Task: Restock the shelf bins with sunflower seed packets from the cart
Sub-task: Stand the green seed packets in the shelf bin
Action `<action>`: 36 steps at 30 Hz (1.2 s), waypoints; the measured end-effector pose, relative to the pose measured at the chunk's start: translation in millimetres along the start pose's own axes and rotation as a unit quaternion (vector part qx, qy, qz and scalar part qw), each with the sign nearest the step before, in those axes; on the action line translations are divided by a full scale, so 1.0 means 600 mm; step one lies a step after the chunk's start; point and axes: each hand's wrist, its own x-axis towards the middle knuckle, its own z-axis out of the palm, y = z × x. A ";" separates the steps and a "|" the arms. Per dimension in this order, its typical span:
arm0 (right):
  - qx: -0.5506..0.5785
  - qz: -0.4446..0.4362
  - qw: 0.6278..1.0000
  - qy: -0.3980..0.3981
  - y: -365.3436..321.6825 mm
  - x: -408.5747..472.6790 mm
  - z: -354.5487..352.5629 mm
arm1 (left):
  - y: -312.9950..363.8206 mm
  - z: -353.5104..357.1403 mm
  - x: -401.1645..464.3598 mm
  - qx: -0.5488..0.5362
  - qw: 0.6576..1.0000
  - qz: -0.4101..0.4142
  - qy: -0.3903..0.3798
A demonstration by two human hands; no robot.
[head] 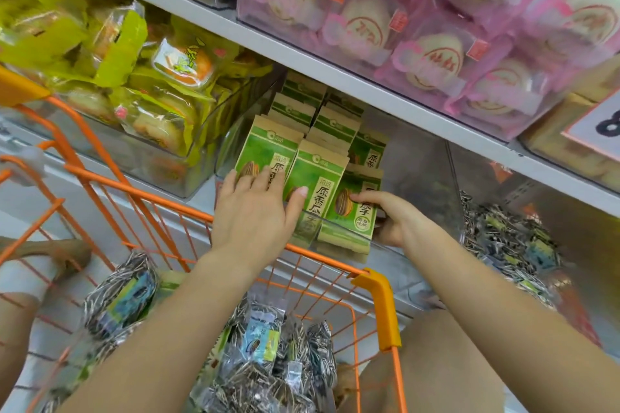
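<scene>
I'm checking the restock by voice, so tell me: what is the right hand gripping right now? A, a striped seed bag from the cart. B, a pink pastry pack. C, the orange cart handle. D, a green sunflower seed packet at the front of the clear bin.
D: the right hand pinches the front green packet in the clear bin, above the cart.

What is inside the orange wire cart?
The orange wire cart holds clear packets of striped sunflower seeds with blue-green labels. Forearms cover part of the pile; lower layers are hidden.
</scene>
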 end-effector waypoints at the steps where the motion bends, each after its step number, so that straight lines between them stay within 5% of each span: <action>1: -0.010 0.000 1.000 0.001 -0.001 0.001 -0.001 | 0.000 0.000 0.000 0.000 1.000 0.000 0.000; 5: -0.009 -0.005 1.000 0.008 -0.009 0.017 -0.009 | 0.000 -0.001 -0.001 0.000 1.000 -0.001 -0.001; 10: 0.004 -0.177 0.982 0.065 -0.026 0.049 -0.023 | 0.001 0.001 0.000 0.010 1.000 0.002 0.003; 21: 0.008 -0.111 0.994 -0.013 -0.048 0.081 -0.026 | -0.003 0.002 -0.002 0.007 1.000 0.012 0.005; 29: 0.001 -0.165 0.983 0.077 -0.034 0.084 -0.021 | -0.003 0.003 -0.002 0.001 1.000 0.015 0.013; 36: -0.044 -0.304 0.933 0.187 -0.039 0.089 -0.003 | -0.003 0.004 -0.002 0.001 1.000 0.015 0.016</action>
